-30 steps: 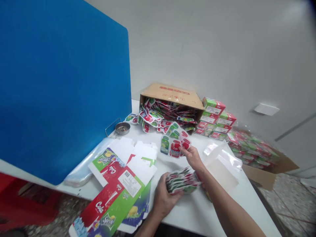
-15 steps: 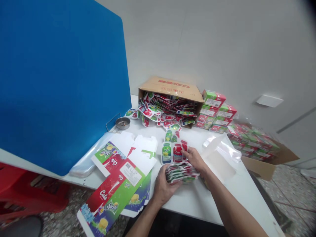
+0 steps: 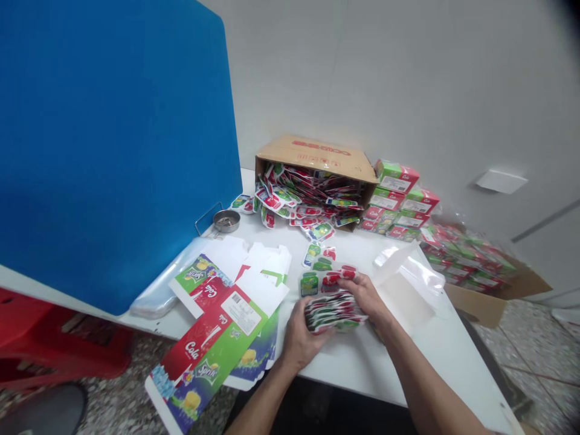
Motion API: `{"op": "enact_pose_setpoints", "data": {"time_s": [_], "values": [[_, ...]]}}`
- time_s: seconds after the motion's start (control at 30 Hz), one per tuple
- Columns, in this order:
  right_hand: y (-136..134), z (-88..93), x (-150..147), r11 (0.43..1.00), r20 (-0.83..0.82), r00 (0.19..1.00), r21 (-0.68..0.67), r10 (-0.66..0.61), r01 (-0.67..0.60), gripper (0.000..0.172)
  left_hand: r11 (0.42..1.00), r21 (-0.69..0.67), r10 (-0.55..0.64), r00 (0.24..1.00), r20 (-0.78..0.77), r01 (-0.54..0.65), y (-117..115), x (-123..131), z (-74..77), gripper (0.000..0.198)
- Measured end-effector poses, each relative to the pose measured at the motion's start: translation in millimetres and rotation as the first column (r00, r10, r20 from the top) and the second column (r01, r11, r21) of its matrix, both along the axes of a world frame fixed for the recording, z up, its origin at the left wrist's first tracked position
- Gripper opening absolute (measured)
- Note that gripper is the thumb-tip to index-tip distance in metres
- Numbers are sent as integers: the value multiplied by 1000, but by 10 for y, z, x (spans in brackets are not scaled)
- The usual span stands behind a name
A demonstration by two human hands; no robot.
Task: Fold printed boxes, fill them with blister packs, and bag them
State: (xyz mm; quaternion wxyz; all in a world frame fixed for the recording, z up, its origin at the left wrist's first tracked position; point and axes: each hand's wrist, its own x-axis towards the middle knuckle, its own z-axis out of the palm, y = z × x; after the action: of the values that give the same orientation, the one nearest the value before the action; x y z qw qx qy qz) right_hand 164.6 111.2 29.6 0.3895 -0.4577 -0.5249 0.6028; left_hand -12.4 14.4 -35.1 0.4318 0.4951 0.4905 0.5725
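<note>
At the white table (image 3: pixel 347 368), beside a tall blue partition board (image 3: pixel 113 151), the person's hands (image 3: pixel 335 314) were bent closely over the work. The left hand (image 3: pixel 306 337) was curled around one side of a thick wad of small die-cut cards (image 3: pixel 334 313), printed red, white and green. The right hand (image 3: pixel 366 297) was closed over the top of the wad, gripping it from the other side. The wad sat just above the table, or perhaps on it; I could not tell which.

Just beyond the right fingers lay a few loose die-cut cards (image 3: pixel 319 283). Further back, a tipped brown cardboard box (image 3: pixel 317 154) lay on its side, its mouth spilling a heap of similar cards (image 3: pixel 308 196). Slick printed card like that could easily have slid out of a loose grip and fanned across the table. A careless sweep of the right hand might also have dragged the loose cards into the heap. On the left, large flat Cola and Sprite carton blanks (image 3: pixel 217 335) overhung the table's edge, so a nudge from the left forearm (image 3: pixel 260 405) could have sent them to the floor (image 3: pixel 136 374).
</note>
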Motion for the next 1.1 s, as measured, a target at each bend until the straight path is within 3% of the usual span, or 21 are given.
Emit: {"op": "enact_pose_setpoints", "data": {"time_s": [0.1, 0.2, 0.43, 0.53, 0.6, 0.7, 0.83, 1.0, 1.1], "values": [[-34, -74, 71, 990, 1, 990, 11, -144, 144, 21, 986, 151, 100, 971, -218, -67, 8, -14, -38, 65], [-56, -171, 109, 980, -16, 980, -10, -201, 200, 13, 971, 223, 161, 934, -319, -91, 16, -35, -43, 63], [-108, -233, 92, 984, -82, 981, -44, -177, 174, 9, 984, 178, 63, 977, -205, -27, 30, -35, -84, 77], [-153, -219, 86, 991, -134, 984, -71, -118, 109, 23, 996, 82, 32, 996, -84, -25, 23, -8, -130, 87], [-174, -250, 65, 985, -180, 978, -154, -107, 79, 43, 999, 41, 33, 999, -25, -32, 23, 4, -158, 108], [-160, -352, 12, 974, -247, 961, -216, -120, 67, 68, 996, 80, 50, 994, -100, -42, 30, -3, -173, 121], [-103, -459, -17, 978, -253, 963, -206, -91, 39, 68, 976, 206, 128, 941, -314, -64, 38, -35, -146, 114], [-127, -418, 28, 971, -247, 969, -224, 22, -79, 70, 995, 101, 56, 959, -277, -29, 28, -38, -129, 132], [-102, -397, 28, 969, -287, 956, -213, 58, -122, 76, 995, 89, 71, 949, -307, -46, 22, -37, -106, 106]]}}
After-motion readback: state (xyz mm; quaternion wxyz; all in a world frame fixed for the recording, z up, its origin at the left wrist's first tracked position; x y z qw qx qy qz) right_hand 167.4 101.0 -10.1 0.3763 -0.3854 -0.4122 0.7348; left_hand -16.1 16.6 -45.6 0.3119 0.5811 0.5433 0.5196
